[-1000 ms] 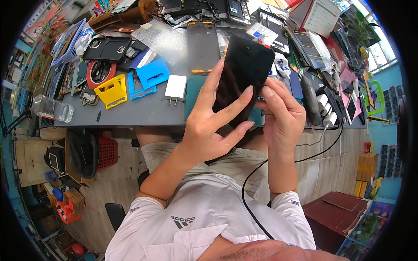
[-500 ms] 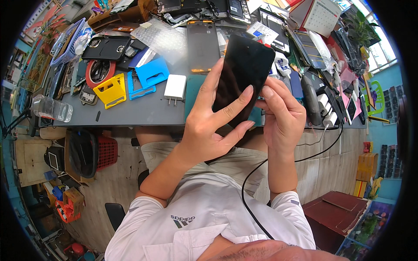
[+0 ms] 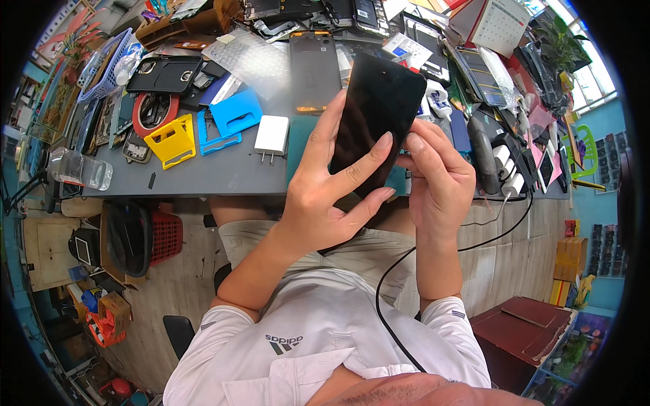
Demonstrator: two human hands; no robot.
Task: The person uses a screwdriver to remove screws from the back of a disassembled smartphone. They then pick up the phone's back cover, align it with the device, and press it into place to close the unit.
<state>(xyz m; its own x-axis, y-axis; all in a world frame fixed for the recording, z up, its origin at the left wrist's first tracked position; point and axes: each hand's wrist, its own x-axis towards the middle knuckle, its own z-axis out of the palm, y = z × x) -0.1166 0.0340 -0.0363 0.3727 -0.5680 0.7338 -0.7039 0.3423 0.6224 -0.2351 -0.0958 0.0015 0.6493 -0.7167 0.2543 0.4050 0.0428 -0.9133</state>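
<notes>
A black smartphone [image 3: 379, 101] with a dark, glossy screen is held up above the front edge of the desk, tilted slightly. My left hand [image 3: 325, 176] grips it from the left and below, with fingers lying over the screen and along its left edge. At the phone's right edge my right hand [image 3: 440, 169] is closed, its thumb and fingertips pinching along the side. What lies behind the phone under those fingers is hidden. A white charger plug [image 3: 272, 135] rests on the desk left of the phone, and a phone back panel [image 3: 315, 71] lies behind it.
Yellow [image 3: 172, 141] and blue plastic holders [image 3: 237, 114] and a red tape roll [image 3: 156, 111] lie on the left. A clear bottle [image 3: 81, 169] lies near the edge. A black cable [image 3: 382, 284] crosses in front of me. A desk calendar [image 3: 500, 26] stands far right.
</notes>
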